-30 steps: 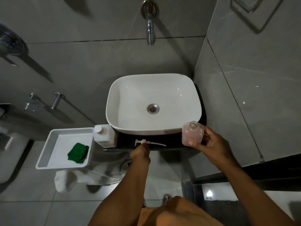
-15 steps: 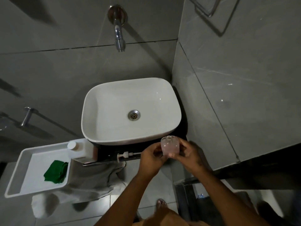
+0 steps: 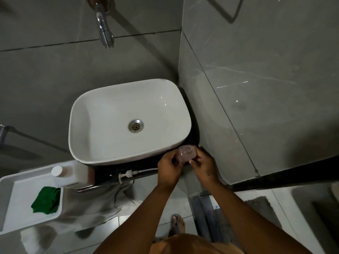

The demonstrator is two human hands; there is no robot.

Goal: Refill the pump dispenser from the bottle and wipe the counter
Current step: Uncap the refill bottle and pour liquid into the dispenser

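The clear pump dispenser body (image 3: 186, 153), with pinkish liquid and an uncapped neck, stands on the dark counter (image 3: 146, 165) just in front of the sink's right corner. My left hand (image 3: 169, 166) grips its left side and my right hand (image 3: 204, 166) its right side. The white pump head with its long tube (image 3: 131, 174) lies flat on the counter to the left of my hands. A white refill bottle (image 3: 70, 174) with a white cap stands at the counter's left end. A green cloth (image 3: 46, 200) lies folded in a white tray (image 3: 11, 204).
A white basin (image 3: 91, 118) fills most of the counter, with a chrome tap (image 3: 104, 32) on the wall above. Grey tiled walls close in behind and on the right. A grey towel (image 3: 95, 204) hangs below the counter edge. My sandalled foot (image 3: 177, 225) is on the floor.
My left hand let go of the pump head on the counter and moved right onto the dispenser. The dispenser came lower, held in both hands. The view shifted right.
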